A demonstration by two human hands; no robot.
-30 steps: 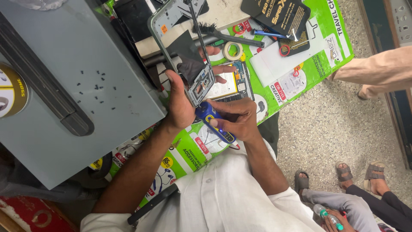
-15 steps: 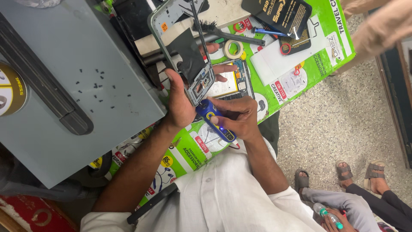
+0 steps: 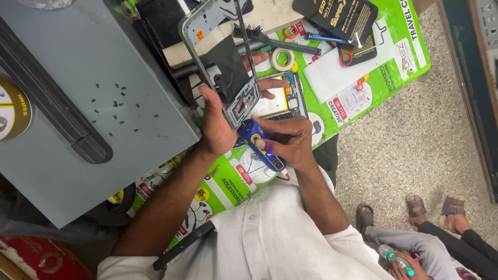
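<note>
My left hand (image 3: 220, 122) grips the lower end of an opened phone frame (image 3: 218, 57), holding it tilted up over the bench; its dark inner plate and bare metal rim face me. My right hand (image 3: 290, 140) is closed around a blue and yellow electric screwdriver (image 3: 262, 145), whose tip points at the frame's bottom corner by my left thumb. Under the frame lies another opened phone (image 3: 277, 101) with its battery showing.
A grey box (image 3: 78, 103) at the left carries several tiny black screws (image 3: 116, 106). A green printed mat (image 3: 363, 78) holds a tape roll (image 3: 282, 58), a black brush (image 3: 270, 37), a blue pen (image 3: 327, 38) and a black packet (image 3: 337, 15). Another person's sandalled feet (image 3: 430, 207) rest at the lower right.
Another person's arm at the upper right has withdrawn out of view. My hands, the phone frame and the screwdriver stay in nearly the same place.
</note>
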